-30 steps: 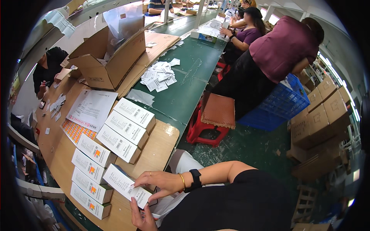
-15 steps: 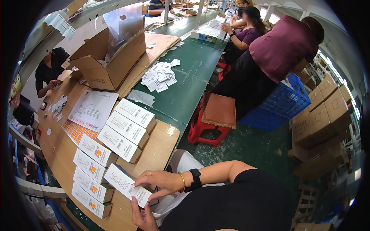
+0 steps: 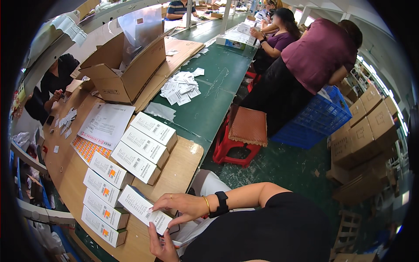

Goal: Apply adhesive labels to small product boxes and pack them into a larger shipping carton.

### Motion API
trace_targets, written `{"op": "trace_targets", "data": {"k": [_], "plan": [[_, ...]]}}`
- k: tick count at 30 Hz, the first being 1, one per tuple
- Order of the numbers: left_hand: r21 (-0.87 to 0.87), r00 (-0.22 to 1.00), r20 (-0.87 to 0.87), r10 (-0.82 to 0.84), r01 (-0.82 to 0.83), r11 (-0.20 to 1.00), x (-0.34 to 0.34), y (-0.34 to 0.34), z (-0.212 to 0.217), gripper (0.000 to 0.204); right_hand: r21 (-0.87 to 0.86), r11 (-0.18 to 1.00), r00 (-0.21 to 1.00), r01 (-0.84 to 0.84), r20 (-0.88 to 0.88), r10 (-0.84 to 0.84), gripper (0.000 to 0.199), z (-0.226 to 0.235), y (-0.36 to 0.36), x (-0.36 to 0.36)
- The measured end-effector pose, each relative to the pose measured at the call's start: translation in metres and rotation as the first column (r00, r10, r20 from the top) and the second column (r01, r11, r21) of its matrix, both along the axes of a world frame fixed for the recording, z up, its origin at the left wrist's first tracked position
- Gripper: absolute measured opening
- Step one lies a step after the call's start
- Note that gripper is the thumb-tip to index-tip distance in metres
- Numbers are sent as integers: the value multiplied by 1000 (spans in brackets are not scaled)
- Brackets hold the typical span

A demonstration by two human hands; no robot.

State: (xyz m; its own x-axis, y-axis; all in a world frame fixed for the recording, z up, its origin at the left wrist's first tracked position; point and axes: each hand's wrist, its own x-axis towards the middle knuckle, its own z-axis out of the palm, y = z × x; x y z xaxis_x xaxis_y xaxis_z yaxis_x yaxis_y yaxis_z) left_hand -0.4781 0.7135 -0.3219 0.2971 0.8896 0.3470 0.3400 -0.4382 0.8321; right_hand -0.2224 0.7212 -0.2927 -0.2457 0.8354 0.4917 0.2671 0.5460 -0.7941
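A white carton box (image 3: 135, 202) with printed text and a barcode lies aslant at the table's near edge, between my two hands. My right hand (image 3: 187, 206), with a gold bangle and a black wristband, rests fingers on its top, thumb at its near end. My left hand (image 3: 162, 248) grips that same end from below. To the left stand several white boxes (image 3: 101, 209) in a row, each bearing an orange sticker. Beyond are three similar boxes (image 3: 139, 162) showing no orange sticker. An orange sticker sheet (image 3: 89, 149) lies partly under a printed paper (image 3: 106, 124).
An open brown carton (image 3: 124, 78) stands at the back left. White paper slips (image 3: 181, 87) are heaped on the green tabletop (image 3: 218, 83). A red stool (image 3: 238, 150), a blue crate (image 3: 305, 120) and stacked cartons (image 3: 362, 135) are on the right. Co-workers work nearby.
My hands and the box between them stay nearly still. The co-worker in the maroon top has shifted slightly, and an arm now shows reaching down at the blue crate.
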Motion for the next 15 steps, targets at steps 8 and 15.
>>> {"op": "trace_targets", "data": {"k": [8, 15], "plan": [[4, 1000, -10, -7, 7, 1000, 4, 2, 3, 58, 6, 1000, 1000, 15, 14, -15, 74, 2, 0, 2], [-15, 1000, -11, -11, 11, 1000, 1, 0, 4, 58, 7, 1000, 1000, 1, 29, -1, 71, 8, 0, 4]]}}
